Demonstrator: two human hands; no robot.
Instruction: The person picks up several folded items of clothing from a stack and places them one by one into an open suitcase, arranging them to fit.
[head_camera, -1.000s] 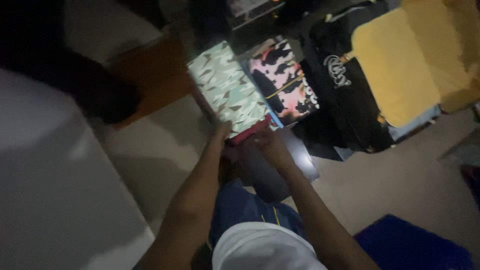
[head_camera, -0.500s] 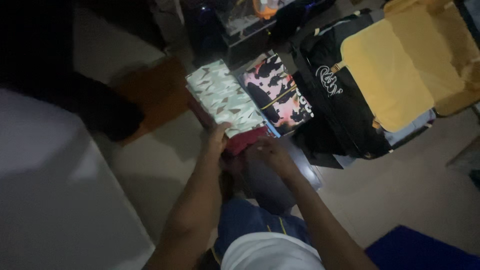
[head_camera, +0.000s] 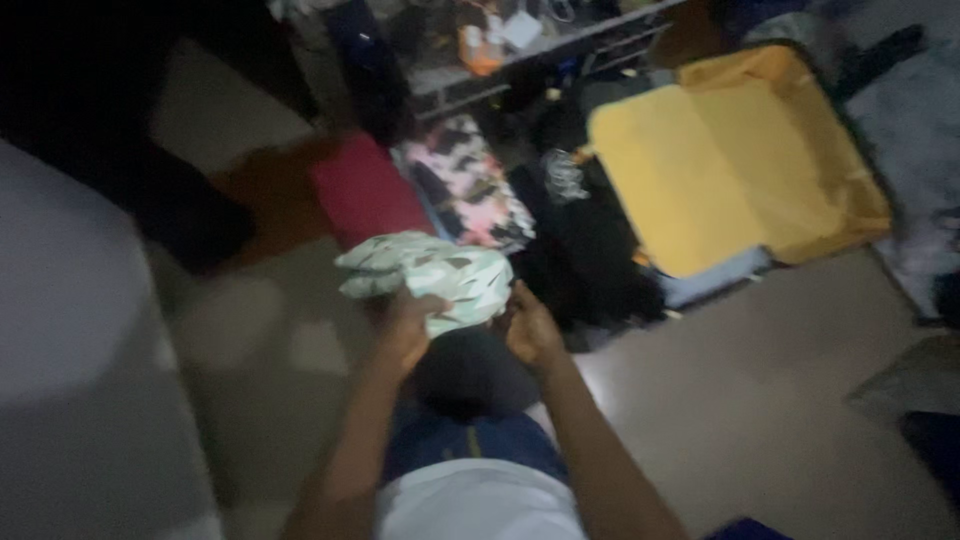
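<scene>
Both hands grip one folded cloth, pale green with a dark triangle print. Left hand closes its fingers on the cloth's lower left edge; right hand pinches the lower right edge. Cloth is lifted clear of the floor, held in front of the person's dark knee. Beyond it lies a red folded cloth, beside that a pink and black patterned cloth, then a black garment. An open yellow suitcase sits to the right. Frame is dim and blurred.
</scene>
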